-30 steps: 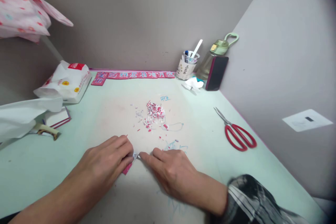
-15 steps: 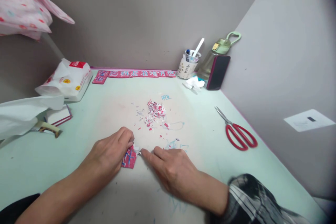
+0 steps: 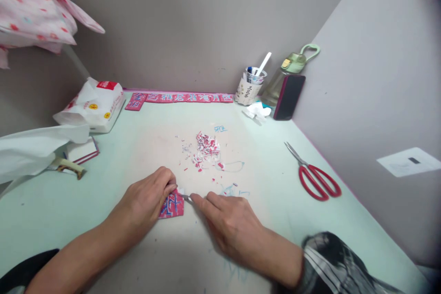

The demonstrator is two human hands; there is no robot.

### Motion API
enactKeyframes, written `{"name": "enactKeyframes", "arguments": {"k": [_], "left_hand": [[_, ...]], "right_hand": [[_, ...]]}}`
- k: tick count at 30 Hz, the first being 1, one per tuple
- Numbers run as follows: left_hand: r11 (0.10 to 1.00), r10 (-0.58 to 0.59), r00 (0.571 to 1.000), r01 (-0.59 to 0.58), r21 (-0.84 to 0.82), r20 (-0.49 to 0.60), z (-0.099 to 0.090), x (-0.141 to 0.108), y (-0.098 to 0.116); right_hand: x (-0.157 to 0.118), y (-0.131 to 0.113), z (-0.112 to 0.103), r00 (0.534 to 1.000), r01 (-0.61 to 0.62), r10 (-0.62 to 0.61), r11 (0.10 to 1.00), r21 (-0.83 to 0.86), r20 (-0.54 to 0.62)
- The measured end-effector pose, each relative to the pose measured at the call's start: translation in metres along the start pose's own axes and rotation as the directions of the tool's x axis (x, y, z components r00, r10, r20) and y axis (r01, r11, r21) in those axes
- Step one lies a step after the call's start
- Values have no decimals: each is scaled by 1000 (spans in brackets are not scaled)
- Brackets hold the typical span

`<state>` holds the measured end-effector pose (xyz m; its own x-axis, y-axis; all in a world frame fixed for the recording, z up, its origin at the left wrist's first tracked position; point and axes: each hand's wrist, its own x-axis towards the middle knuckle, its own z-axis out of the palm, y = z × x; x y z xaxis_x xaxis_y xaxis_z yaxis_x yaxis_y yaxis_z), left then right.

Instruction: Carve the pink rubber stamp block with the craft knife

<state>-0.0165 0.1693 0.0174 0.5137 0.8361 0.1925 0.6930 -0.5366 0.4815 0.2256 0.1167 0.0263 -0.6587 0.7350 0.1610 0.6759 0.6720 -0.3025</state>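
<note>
My left hand (image 3: pixel 151 197) is closed on a small red card (image 3: pixel 172 206) with blue and white strokes on it, pressed to the table. My right hand (image 3: pixel 229 218) is closed round a thin metal blade (image 3: pixel 186 197), its index finger stretched along it; the handle is hidden in the palm. The blade's tip meets the card's upper right edge, beside a small white bit of paper. Beyond my hands lies a pile of red and white scraps (image 3: pixel 207 146).
Red-handled scissors (image 3: pixel 315 179) lie at the right. Along the back runs a row of red cards (image 3: pixel 188 98). A pen cup (image 3: pixel 248 89), green-lidded bottle (image 3: pixel 292 64), phone (image 3: pixel 290 97) and crumpled tissue (image 3: pixel 258 111) stand back right. A tissue pack (image 3: pixel 94 105) sits back left.
The view has shifted slightly. More of the card shows beside my left hand, and my right hand has drawn a little to the right, with more of the blade visible.
</note>
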Motion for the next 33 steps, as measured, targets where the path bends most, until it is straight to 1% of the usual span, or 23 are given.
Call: {"name": "enactKeyframes", "arguments": {"k": [4, 12, 21, 23, 25, 26, 27, 28, 30, 31, 33], "left_hand": [[1000, -21, 1000, 21, -15, 9, 1, 2, 1], [998, -53, 998, 54, -38, 42, -1, 4, 3], [993, -84, 995, 88, -78, 56, -1, 7, 3], [990, -106, 993, 111, -88, 59, -4, 5, 4], [990, -118, 992, 121, -77, 33, -6, -1, 5], [993, -107, 994, 107, -58, 11, -7, -6, 6], [998, -63, 998, 63, -17, -24, -7, -12, 7], [1000, 5, 999, -4, 31, -36, -6, -19, 8], [983, 156, 987, -151, 99, -44, -1, -34, 9], [970, 214, 976, -206, 132, -49, 2, -41, 9], [942, 273, 959, -253, 220, -70, 9, -53, 8]], "right_hand": [[0, 0, 2, 1000, -3, 3, 1000, 1, 4], [0, 1, 4, 999, 8, -7, 1000, 20, -46], [5, -4, 2, 999, -32, 33, 999, -31, 28], [6, -5, 1, 998, -44, 45, 998, -39, 39], [7, -6, 0, 998, -46, 48, 998, -33, 45], [7, -6, -1, 998, -46, 48, 999, -27, 50], [7, -7, -1, 998, -46, 47, 999, -21, 52], [7, -7, -2, 998, -47, 48, 999, -20, 51], [6, -7, -2, 997, -52, 54, 998, -26, 48], [5, -7, -2, 997, -55, 56, 998, -30, 46], [5, -8, -1, 997, -56, 58, 998, -42, 43]]}}
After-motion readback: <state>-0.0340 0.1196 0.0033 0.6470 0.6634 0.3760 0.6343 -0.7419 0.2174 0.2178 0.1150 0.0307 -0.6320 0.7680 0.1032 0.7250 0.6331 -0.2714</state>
